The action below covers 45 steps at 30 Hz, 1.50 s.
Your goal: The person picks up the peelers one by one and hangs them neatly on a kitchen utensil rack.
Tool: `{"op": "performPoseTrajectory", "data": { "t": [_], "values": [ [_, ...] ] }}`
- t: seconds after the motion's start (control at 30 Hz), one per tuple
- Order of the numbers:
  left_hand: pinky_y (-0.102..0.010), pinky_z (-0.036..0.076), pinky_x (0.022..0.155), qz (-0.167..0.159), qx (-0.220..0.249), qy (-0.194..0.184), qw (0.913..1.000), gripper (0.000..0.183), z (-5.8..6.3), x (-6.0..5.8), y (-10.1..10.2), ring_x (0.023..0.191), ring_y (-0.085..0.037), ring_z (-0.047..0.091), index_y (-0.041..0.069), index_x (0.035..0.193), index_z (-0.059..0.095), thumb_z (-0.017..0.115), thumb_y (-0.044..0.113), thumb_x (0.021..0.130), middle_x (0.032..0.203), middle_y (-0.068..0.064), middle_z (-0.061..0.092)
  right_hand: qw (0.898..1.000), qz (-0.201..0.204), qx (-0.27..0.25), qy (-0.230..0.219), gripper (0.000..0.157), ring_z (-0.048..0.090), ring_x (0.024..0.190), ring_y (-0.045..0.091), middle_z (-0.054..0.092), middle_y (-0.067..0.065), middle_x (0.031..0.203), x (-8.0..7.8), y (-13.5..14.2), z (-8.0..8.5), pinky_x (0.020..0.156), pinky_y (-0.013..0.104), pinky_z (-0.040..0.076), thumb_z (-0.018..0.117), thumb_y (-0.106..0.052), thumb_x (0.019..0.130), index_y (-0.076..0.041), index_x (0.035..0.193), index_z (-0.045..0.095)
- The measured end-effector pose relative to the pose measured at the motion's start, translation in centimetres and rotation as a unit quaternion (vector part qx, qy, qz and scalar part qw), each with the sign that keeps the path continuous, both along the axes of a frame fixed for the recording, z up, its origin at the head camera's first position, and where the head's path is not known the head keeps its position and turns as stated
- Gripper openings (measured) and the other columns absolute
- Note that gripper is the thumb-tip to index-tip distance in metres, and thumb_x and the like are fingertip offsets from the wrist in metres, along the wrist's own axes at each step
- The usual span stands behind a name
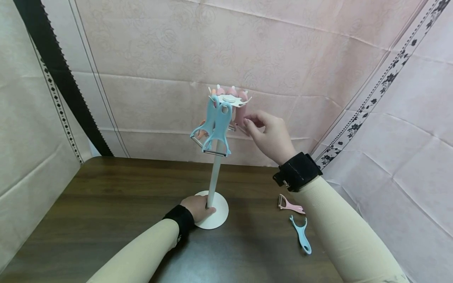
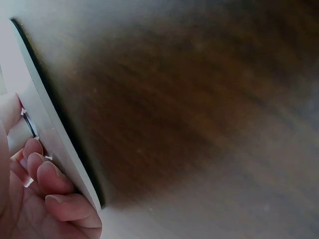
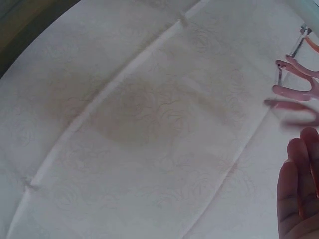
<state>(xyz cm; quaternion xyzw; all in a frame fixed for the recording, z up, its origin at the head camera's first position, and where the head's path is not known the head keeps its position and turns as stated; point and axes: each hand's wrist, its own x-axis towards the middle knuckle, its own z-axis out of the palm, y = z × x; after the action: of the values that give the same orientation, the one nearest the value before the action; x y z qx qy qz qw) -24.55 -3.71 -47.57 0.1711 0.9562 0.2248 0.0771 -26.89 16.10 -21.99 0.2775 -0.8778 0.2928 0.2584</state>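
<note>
A white stand [image 1: 214, 179] with a round base [image 1: 220, 214] rises from the table; peelers hang from hooks on its top [image 1: 230, 100]. Two light blue peelers [image 1: 222, 124] hang at the front, pink ones behind and to the right, and an orange one [image 1: 202, 133] partly hidden. My left hand [image 1: 198, 207] grips the foot of the pole, its fingers [image 2: 55, 179] curled low over the base. Beside the rightmost pink peeler [image 1: 240, 114] is my right hand [image 1: 270, 133], thumb and forefinger near its handle. In the right wrist view that peeler [image 3: 294, 105] is blurred, the fingers [image 3: 299, 159] fairly straight below it.
On the table's right lie a loose pink peeler [image 1: 293, 207] and a light blue one [image 1: 302, 237], with no blade visible between its prongs. Patterned pale cloth [image 1: 170, 51] hangs behind the brown table [image 1: 116, 196] and at both sides.
</note>
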Motion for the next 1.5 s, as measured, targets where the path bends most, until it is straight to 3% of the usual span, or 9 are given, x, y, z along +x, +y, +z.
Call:
{"op": "performPoseTrajectory", "data": {
  "t": [0.2,0.3,0.43,0.7,0.87,1.0,1.07,1.2,1.5],
  "values": [
    [-0.046,0.053,0.081,-0.001,-0.001,-0.001,1.0000,0.038,0.3,0.1,0.0,0.082,-0.020,0.064,0.007,0.112,0.065,0.062,0.038,0.089,0.097,-0.008,0.074,0.999,-0.009,0.038,-0.013,0.024,0.059,0.084,0.011,0.071,0.005,0.091,-0.6,1.7,-1.3,0.075,0.040,0.055,0.057,-0.027,0.094,-0.009,0.105,0.071],
    [-0.046,0.053,0.081,0.000,-0.003,-0.004,1.0000,0.039,0.3,0.1,0.0,0.084,-0.020,0.064,0.007,0.113,0.065,0.062,0.038,0.089,0.098,-0.009,0.074,0.996,-0.023,0.068,-0.058,0.023,0.060,0.084,0.015,0.072,0.007,0.093,-1.2,3.1,-2.5,0.076,0.042,0.054,0.058,-0.025,0.094,-0.008,0.105,0.070],
    [-0.046,0.053,0.082,0.002,-0.005,-0.004,1.0000,0.040,0.1,-0.1,0.0,0.084,-0.020,0.064,0.007,0.113,0.065,0.062,0.039,0.089,0.098,-0.008,0.074,0.982,-0.043,0.123,-0.136,0.026,0.062,0.086,0.020,0.071,0.011,0.098,-2.3,5.9,-4.8,0.078,0.045,0.053,0.058,-0.026,0.095,-0.007,0.109,0.068],
    [-0.047,0.053,0.083,0.008,-0.002,-0.003,1.0000,0.041,0.1,0.0,-0.1,0.085,-0.021,0.064,0.007,0.114,0.065,0.063,0.039,0.089,0.099,-0.009,0.073,0.925,-0.080,0.221,-0.298,0.039,0.060,0.100,0.034,0.065,0.026,0.113,-4.2,13.2,-11.3,0.087,0.053,0.049,0.057,-0.025,0.094,0.006,0.118,0.059],
    [-0.047,0.053,0.082,0.001,0.005,0.004,1.0000,0.040,0.0,0.0,-0.1,0.085,-0.021,0.064,0.007,0.115,0.065,0.063,0.038,0.089,0.100,-0.009,0.074,0.903,-0.111,0.251,-0.330,0.035,0.061,0.094,0.036,0.067,0.027,0.106,-4.0,17.4,-15.5,0.082,0.053,0.051,0.061,-0.022,0.091,0.007,0.109,0.062],
    [-0.046,0.053,0.081,-0.001,0.004,0.012,0.9999,0.040,-0.3,-0.2,-0.1,0.085,-0.020,0.064,0.008,0.114,0.065,0.063,0.039,0.089,0.100,-0.008,0.074,0.877,-0.154,0.260,-0.374,0.035,0.062,0.090,0.034,0.068,0.025,0.102,-3.7,20.0,-18.1,0.080,0.052,0.051,0.062,-0.024,0.089,0.007,0.106,0.063],
    [-0.046,0.053,0.081,0.000,0.004,0.013,0.9999,0.040,-0.5,-0.3,-0.1,0.085,-0.019,0.064,0.009,0.114,0.065,0.063,0.040,0.089,0.100,-0.008,0.074,0.861,-0.176,0.260,-0.399,0.039,0.061,0.090,0.033,0.068,0.025,0.104,-3.6,21.2,-19.1,0.080,0.052,0.051,0.062,-0.027,0.088,0.006,0.107,0.063],
    [-0.046,0.053,0.082,0.001,0.005,0.008,1.0000,0.041,-0.5,-0.4,0.0,0.084,-0.019,0.064,0.009,0.114,0.065,0.063,0.040,0.089,0.100,-0.008,0.074,0.841,-0.202,0.262,-0.428,0.052,0.060,0.091,0.034,0.067,0.026,0.107,-3.4,23.3,-20.8,0.080,0.052,0.050,0.064,-0.040,0.086,0.007,0.109,0.064],
    [-0.045,0.053,0.081,0.003,0.001,0.005,1.0000,0.042,-0.8,-0.5,-0.1,0.085,-0.019,0.064,0.009,0.114,0.065,0.062,0.042,0.088,0.100,-0.008,0.074,0.812,-0.258,0.230,-0.470,0.105,0.056,0.088,0.034,0.060,0.033,0.109,-2.5,25.9,-23.0,0.079,0.052,0.049,0.058,-0.075,0.072,0.016,0.123,0.047]
  ]
}}
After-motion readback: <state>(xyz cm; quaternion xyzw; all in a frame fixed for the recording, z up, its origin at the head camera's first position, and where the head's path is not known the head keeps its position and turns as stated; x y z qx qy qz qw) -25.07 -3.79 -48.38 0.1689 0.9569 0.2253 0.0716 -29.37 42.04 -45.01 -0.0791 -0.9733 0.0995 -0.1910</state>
